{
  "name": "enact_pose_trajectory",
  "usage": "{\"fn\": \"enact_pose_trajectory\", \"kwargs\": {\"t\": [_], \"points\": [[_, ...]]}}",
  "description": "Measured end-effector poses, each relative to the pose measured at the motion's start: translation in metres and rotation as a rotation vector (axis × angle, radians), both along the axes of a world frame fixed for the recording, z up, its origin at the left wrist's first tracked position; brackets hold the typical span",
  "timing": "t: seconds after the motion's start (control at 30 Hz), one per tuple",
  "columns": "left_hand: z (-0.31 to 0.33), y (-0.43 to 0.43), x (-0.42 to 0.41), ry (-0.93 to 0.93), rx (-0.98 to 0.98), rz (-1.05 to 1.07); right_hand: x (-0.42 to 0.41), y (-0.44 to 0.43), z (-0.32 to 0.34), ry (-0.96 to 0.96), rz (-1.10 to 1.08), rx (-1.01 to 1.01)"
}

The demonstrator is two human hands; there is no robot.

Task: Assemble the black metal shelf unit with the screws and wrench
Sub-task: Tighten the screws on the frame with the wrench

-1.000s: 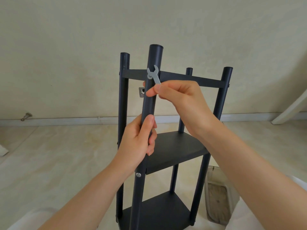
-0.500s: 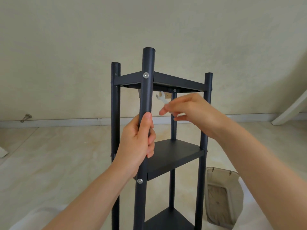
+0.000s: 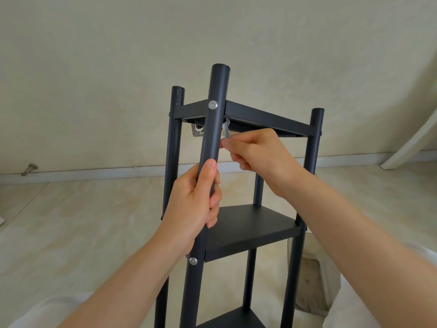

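The black metal shelf unit (image 3: 311, 150) stands upright on a pale floor (image 3: 82, 221) before a cream wall (image 3: 118, 55), near the middle of the view. Three shelves are fitted between the posts: the top shelf (image 3: 267, 119), the middle shelf (image 3: 250, 229) and the bottom shelf (image 3: 236, 318), the last only partly in view. The left hand (image 3: 196, 204) grips the front post (image 3: 212, 136) between the top and middle shelves, fingers wrapped round it and the thumb lying up along its face. The right hand (image 3: 255, 152) sits just right of that post and below the top shelf, pinching the small silver wrench (image 3: 226, 130) between thumb and fingertips. The wrench points upward, its head at the underside of the top shelf's near corner, right behind the front post; whether it is seated on a nut cannot be told. One screw head (image 3: 213, 105) shows on the front post at top-shelf level, a second screw head (image 3: 193, 261) at middle-shelf level. A beige bin (image 3: 312, 280) sits on the floor behind the right post. A small metal plate (image 3: 197, 131) shows on the wall behind the unit, and a white board (image 3: 411, 143) leans at far right.
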State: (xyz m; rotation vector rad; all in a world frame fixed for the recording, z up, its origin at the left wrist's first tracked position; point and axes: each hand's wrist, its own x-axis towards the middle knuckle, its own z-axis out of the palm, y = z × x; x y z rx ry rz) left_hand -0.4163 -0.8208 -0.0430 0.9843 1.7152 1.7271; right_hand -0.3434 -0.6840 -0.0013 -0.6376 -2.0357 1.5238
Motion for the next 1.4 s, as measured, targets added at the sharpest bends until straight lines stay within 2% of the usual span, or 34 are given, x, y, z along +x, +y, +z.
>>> {"fn": "enact_pose_trajectory", "kwargs": {"t": [0.43, 0.73, 1.07, 1.4], "points": [[-0.001, -0.003, -0.004, 0.006, -0.017, -0.015, 0.001, -0.004, 0.005, 0.052, -0.051, -0.123], [-0.001, -0.003, -0.003, 0.003, -0.023, -0.023, -0.003, -0.006, 0.009, 0.14, 0.014, -0.041], [-0.001, -0.002, -0.005, -0.007, -0.014, -0.035, -0.02, -0.005, -0.009, 0.21, -0.073, 0.157], [-0.002, -0.002, -0.011, -0.022, -0.015, -0.069, -0.046, -0.016, -0.029, 0.372, -0.24, 0.102]]}}
